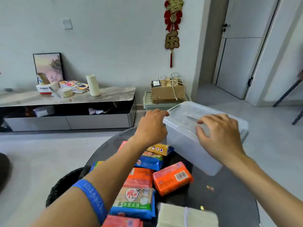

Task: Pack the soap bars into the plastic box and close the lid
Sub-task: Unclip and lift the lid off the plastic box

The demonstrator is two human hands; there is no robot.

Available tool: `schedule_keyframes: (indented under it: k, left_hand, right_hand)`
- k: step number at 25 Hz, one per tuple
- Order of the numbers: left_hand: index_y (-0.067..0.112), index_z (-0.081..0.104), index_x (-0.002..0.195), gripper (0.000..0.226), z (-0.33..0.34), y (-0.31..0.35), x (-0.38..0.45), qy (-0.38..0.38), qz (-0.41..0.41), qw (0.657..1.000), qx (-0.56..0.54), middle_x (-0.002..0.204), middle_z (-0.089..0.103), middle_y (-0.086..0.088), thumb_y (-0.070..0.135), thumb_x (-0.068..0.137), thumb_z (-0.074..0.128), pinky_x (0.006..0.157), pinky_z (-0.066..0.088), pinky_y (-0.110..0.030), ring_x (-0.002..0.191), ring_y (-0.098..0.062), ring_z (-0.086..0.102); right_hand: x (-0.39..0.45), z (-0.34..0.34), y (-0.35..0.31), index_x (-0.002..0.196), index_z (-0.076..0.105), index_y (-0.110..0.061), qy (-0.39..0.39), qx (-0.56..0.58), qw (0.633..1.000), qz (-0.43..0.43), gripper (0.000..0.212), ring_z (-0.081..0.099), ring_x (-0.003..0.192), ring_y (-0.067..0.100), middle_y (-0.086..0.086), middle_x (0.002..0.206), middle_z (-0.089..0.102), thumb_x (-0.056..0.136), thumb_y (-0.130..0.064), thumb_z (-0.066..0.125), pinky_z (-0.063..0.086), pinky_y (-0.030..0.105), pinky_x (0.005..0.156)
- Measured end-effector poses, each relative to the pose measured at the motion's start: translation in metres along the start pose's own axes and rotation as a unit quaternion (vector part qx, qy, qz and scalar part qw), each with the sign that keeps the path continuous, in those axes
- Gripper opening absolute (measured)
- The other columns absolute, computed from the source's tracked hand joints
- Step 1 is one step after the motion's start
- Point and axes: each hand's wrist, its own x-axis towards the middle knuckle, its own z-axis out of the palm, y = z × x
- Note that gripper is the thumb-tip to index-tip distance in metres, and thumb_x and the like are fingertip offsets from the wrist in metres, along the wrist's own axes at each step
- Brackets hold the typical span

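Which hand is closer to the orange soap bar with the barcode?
Right. The right hand rests on the box lid above the orange soap bar; the left hand holds the box's far-left corner.

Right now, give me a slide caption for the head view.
Both hands, left and right, rest on the lidded plastic box beside wrapped soap bars on the dark table.

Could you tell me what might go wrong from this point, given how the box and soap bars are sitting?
1. The plastic box sits near the far edge of the round table; prying at its lid with both hands could push it off.
2. The soap bars lie right against the box, so shifting it may scatter them.
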Motion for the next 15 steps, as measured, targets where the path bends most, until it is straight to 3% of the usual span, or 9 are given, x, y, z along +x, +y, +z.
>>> schedule_keyframes:
  k: [3, 5, 7, 9, 12, 15]
  left_hand:
    - [0.02, 0.05, 0.134, 0.042, 0.023, 0.027, 0.039, 0.024, 0.02, 0.999, 0.008, 0.136, 0.054, -0.004, 0.024, 0.092, 0.051, 0.1, 0.038, -0.047, 0.124, -0.028, 0.045]
    - [0.017, 0.047, 0.135, 0.044, 0.04, 0.044, 0.057, -0.027, 0.023, 0.999, 0.036, 0.14, 0.049, -0.005, 0.034, 0.095, 0.046, 0.102, 0.034, -0.048, 0.127, -0.029, 0.042]
    - [0.016, 0.046, 0.135, 0.045, 0.058, 0.043, 0.07, -0.102, 0.039, 0.992, 0.057, 0.143, 0.045, -0.006, 0.039, 0.096, 0.039, 0.105, 0.032, -0.048, 0.132, -0.029, 0.039]
    - [0.021, 0.044, 0.138, 0.05, 0.068, 0.037, 0.075, -0.164, 0.045, 0.984, 0.047, 0.148, 0.041, -0.006, 0.046, 0.097, 0.033, 0.11, 0.028, -0.047, 0.137, -0.028, 0.034]
    - [0.036, 0.04, 0.143, 0.06, 0.07, 0.022, 0.081, -0.185, 0.033, 0.981, 0.044, 0.155, 0.034, -0.006, 0.064, 0.09, 0.033, 0.116, 0.019, -0.047, 0.143, -0.027, 0.026]
    - [0.049, 0.038, 0.14, 0.065, 0.067, 0.018, 0.083, -0.181, 0.007, 0.981, 0.071, 0.158, 0.028, -0.002, 0.076, 0.081, 0.031, 0.112, 0.012, -0.062, 0.147, -0.024, 0.016]
  right_hand:
    - [0.006, 0.007, 0.034, 0.103, 0.069, -0.019, -0.052, -0.045, 0.993, 0.094, 0.024, 0.056, 0.109, 0.028, 0.001, 0.118, 0.068, 0.087, -0.022, 0.052, 0.037, 0.04, 0.089]
    - [0.003, 0.011, 0.042, 0.105, 0.069, -0.024, -0.098, 0.0, 0.985, 0.143, 0.026, 0.057, 0.1, 0.025, -0.003, 0.115, 0.069, 0.089, -0.025, 0.048, 0.032, 0.035, 0.076]
    - [0.005, 0.013, 0.047, 0.102, 0.068, -0.031, -0.112, 0.012, 0.985, 0.131, 0.025, 0.055, 0.095, 0.023, -0.005, 0.105, 0.071, 0.088, -0.031, 0.047, 0.032, 0.036, 0.073]
    - [0.005, 0.013, 0.058, 0.1, 0.067, -0.035, -0.121, 0.038, 0.984, 0.122, 0.023, 0.053, 0.101, 0.021, -0.01, 0.109, 0.071, 0.089, -0.036, 0.047, 0.035, 0.041, 0.085]
    - [-0.004, 0.016, 0.065, 0.111, 0.065, -0.036, -0.122, 0.065, 0.981, 0.134, 0.027, 0.047, 0.124, 0.015, -0.014, 0.13, 0.06, 0.093, -0.035, 0.045, 0.02, 0.044, 0.105]
    - [-0.006, 0.016, 0.06, 0.111, 0.059, -0.033, -0.103, 0.024, 0.986, 0.131, 0.035, 0.048, 0.119, 0.017, -0.006, 0.125, 0.058, 0.088, -0.043, 0.035, 0.027, 0.04, 0.098]
